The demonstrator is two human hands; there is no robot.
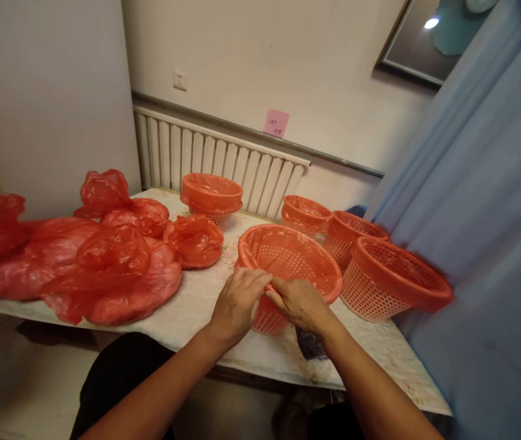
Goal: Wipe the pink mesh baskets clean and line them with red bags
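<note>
In front of me on the table stands a perforated plastic basket (pixel 272 321) lined with a thin red plastic bag (pixel 294 247), whose edge is folded over the rim. My left hand (pixel 240 299) and my right hand (pixel 300 305) meet at the near side of that rim. Both have their fingers closed on the bag's edge there, thumbs close together. The fingertips are partly hidden behind the rim. A small dark object (pixel 310 344) lies on the table beside the basket, partly covered by my right wrist.
More bag-lined baskets stand at the right (pixel 374 287), and another basket (pixel 212 195) is at the back. Several filled red bags (pixel 113 275) are heaped on the left. Behind the table are a radiator (pixel 223 150) and a wall; a blue curtain (pixel 484 201) hangs along the right.
</note>
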